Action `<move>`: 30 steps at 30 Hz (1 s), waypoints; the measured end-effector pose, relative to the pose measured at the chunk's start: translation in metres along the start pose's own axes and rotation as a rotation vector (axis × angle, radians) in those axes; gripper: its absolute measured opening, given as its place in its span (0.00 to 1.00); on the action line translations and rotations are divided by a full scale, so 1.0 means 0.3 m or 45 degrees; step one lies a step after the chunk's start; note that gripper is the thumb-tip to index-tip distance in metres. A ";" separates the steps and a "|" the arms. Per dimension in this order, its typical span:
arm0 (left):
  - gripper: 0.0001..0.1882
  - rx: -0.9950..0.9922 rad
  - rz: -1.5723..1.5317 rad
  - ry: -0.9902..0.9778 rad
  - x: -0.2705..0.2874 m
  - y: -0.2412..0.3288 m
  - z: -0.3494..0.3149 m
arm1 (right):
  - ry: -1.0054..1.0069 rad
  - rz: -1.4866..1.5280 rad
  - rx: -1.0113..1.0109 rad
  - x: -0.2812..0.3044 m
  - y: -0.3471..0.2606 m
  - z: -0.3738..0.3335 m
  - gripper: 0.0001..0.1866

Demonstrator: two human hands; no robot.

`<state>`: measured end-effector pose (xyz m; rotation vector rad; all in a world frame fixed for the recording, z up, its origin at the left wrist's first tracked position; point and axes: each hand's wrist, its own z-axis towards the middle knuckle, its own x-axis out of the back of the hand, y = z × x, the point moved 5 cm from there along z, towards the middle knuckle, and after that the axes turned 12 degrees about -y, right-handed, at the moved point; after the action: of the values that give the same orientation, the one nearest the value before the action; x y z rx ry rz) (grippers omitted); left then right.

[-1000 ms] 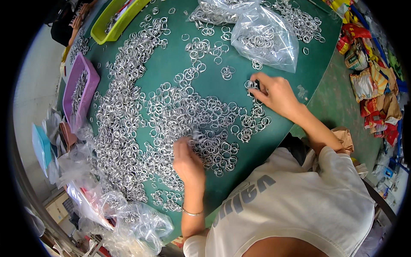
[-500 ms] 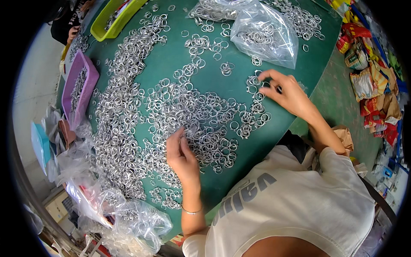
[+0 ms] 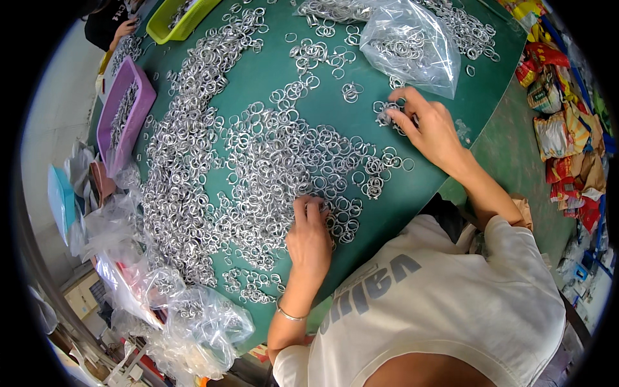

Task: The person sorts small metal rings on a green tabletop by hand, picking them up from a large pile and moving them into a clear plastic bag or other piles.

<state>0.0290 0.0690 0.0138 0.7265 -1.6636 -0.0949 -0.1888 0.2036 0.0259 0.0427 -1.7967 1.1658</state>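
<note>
Small silvery metal rings lie in a broad heap across the middle of the green table. At the near edge of the heap is my left hand, its fingers bent down and close together, their tips hidden among the rings. Farther right, my right hand curls its thumb and index finger around a small cluster of rings. That cluster rests on the table, apart from the main heap. How many rings the fingers grip cannot be made out.
A long bank of rings runs down the left. Clear plastic bags of rings lie at the back right and front left. Purple and yellow-green baskets line the far left, near another person's hand. Colourful packets lie beyond the table's right edge.
My left hand has moved right and a little nearer along the heap, its fingers dipping into the rings. The right hand has moved slightly away from me, closing round rings now bunched together.
</note>
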 end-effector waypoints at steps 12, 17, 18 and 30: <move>0.14 0.042 -0.071 -0.017 0.064 -0.060 -0.103 | -0.398 -0.409 0.472 -0.152 -0.053 -0.067 0.13; 0.15 -0.115 -0.334 -0.049 0.124 -0.064 -0.067 | -0.183 -0.306 0.303 -0.110 -0.123 -0.010 0.12; 0.15 -0.115 -0.313 0.105 0.139 -0.069 -0.041 | -0.211 -0.271 0.413 -0.145 -0.144 0.001 0.12; 0.28 -0.155 0.108 -0.044 0.017 0.037 -0.049 | -0.397 -0.199 0.611 -0.262 -0.227 0.103 0.20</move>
<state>0.0378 0.0801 0.0268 0.5646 -1.7038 -0.1481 -0.1345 0.1104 0.0133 0.6653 -1.6957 1.5118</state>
